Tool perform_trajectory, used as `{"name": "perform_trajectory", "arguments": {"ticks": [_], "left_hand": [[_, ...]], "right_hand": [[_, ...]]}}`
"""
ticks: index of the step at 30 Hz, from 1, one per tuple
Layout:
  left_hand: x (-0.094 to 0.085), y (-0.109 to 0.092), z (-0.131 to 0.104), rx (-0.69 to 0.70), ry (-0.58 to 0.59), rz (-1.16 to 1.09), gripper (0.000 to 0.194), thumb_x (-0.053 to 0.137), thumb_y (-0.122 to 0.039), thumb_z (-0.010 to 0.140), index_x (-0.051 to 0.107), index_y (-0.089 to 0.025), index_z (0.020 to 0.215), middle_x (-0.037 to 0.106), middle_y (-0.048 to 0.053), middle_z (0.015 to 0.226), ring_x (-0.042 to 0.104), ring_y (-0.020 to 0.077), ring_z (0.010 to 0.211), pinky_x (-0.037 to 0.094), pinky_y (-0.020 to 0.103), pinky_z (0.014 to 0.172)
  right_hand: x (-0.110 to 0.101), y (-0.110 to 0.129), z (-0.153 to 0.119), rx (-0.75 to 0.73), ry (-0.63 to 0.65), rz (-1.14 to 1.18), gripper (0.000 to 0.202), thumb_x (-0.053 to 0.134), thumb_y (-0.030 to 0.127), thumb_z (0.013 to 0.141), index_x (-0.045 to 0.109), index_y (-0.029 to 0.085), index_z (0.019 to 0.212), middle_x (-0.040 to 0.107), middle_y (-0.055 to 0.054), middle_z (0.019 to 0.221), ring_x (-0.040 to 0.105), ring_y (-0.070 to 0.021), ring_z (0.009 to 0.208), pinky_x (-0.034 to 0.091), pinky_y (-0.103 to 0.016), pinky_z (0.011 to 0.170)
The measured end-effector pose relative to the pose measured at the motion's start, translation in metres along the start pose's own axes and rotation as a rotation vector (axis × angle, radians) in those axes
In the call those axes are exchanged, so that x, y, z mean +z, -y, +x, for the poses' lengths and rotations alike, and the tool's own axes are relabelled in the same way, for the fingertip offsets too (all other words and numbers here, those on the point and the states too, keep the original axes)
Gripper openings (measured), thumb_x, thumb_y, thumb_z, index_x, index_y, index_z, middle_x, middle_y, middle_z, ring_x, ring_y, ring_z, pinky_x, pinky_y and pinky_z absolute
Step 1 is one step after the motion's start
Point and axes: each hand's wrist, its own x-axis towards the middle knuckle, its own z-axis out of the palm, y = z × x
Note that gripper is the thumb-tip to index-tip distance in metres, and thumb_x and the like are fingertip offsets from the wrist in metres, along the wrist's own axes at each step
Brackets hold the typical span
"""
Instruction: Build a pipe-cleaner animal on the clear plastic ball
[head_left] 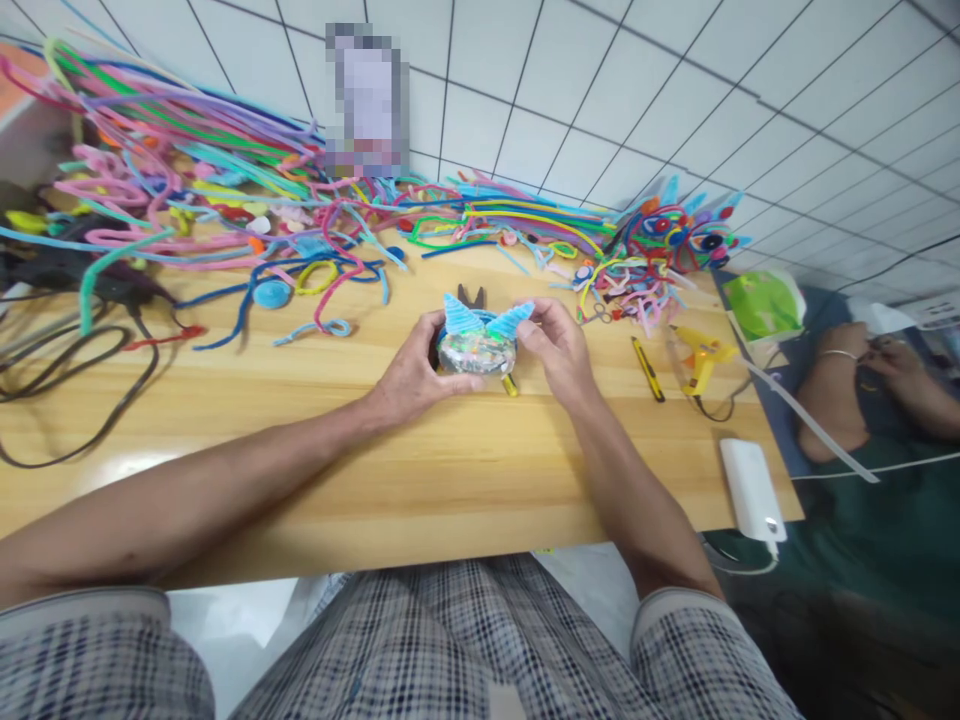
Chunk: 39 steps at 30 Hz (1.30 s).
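Over the middle of the wooden table, my left hand (pixel 414 372) is closed around the side of a small shiny, see-through craft piece (pixel 477 353) with a blue rim. Two pointed ears of light-blue pipe cleaner stand up from its top, the left ear (pixel 459 314) and the right ear (pixel 513 321). My right hand (pixel 553 345) pinches the right ear between thumb and fingers. Just behind the piece lie the dark jaws of a tool (pixel 471 295), its other end hidden. A short yellow object (pixel 511 385) shows under the piece.
Pipe cleaners (pixel 202 130) in many colours heap along the back. A yellow cutter knife (pixel 647 369), a yellow glue gun (pixel 701 358) and a white power bank (pixel 752 490) lie right. Black cables (pixel 97 440) coil left. Another person's arm (pixel 832 395) is beyond the right edge.
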Motion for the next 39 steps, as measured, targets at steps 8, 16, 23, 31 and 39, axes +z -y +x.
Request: {"name": "perform_trajectory", "arguments": {"ticks": [8, 16, 23, 31, 39], "left_hand": [[-0.006, -0.013, -0.004, 0.037, 0.082, 0.080, 0.097, 0.104, -0.053, 0.070, 0.054, -0.027, 0.149, 0.061, 0.016, 0.151, 0.059, 0.0375, 0.145, 0.049, 0.058, 0.126], [-0.008, -0.010, 0.003, -0.022, 0.071, 0.042, 0.095, 0.103, -0.051, 0.072, 0.053, -0.028, 0.149, 0.061, 0.017, 0.155, 0.059, 0.0393, 0.148, 0.049, 0.061, 0.127], [-0.014, 0.000, 0.013, -0.041, 0.050, 0.013, 0.095, 0.103, -0.049, 0.073, 0.049, -0.029, 0.149, 0.062, 0.016, 0.155, 0.060, 0.0378, 0.149, 0.047, 0.061, 0.129], [-0.012, -0.005, 0.037, -0.056, 0.066, -0.005, 0.092, 0.103, -0.050, 0.073, 0.051, -0.027, 0.146, 0.063, 0.017, 0.154, 0.064, 0.0363, 0.146, 0.054, 0.057, 0.123], [-0.014, 0.001, 0.051, -0.017, 0.076, 0.029, 0.093, 0.101, -0.053, 0.075, 0.052, -0.024, 0.149, 0.064, 0.018, 0.155, 0.063, 0.0370, 0.145, 0.051, 0.056, 0.125]], "right_hand": [[-0.004, -0.010, -0.022, 0.012, 0.187, -0.017, 0.087, 0.088, 0.078, 0.078, 0.058, 0.030, 0.145, 0.067, -0.012, 0.152, 0.062, -0.0347, 0.144, 0.048, -0.055, 0.125], [0.007, -0.047, -0.030, 0.007, 0.172, -0.076, 0.103, 0.097, 0.060, 0.077, 0.049, 0.030, 0.163, 0.057, -0.015, 0.169, 0.053, -0.0388, 0.157, 0.040, -0.060, 0.134], [0.012, -0.056, -0.013, -0.016, 0.174, -0.014, 0.104, 0.096, 0.058, 0.078, 0.049, 0.028, 0.166, 0.052, -0.015, 0.174, 0.048, -0.0371, 0.163, 0.037, -0.058, 0.138], [0.012, -0.053, 0.006, 0.032, 0.159, 0.063, 0.104, 0.098, 0.057, 0.074, 0.053, 0.029, 0.163, 0.062, -0.012, 0.165, 0.061, -0.0360, 0.151, 0.047, -0.055, 0.130], [0.018, -0.067, 0.005, 0.035, 0.041, 0.036, 0.113, 0.096, 0.067, 0.073, 0.048, 0.025, 0.167, 0.056, -0.016, 0.170, 0.057, -0.0378, 0.154, 0.045, -0.056, 0.132]]}}
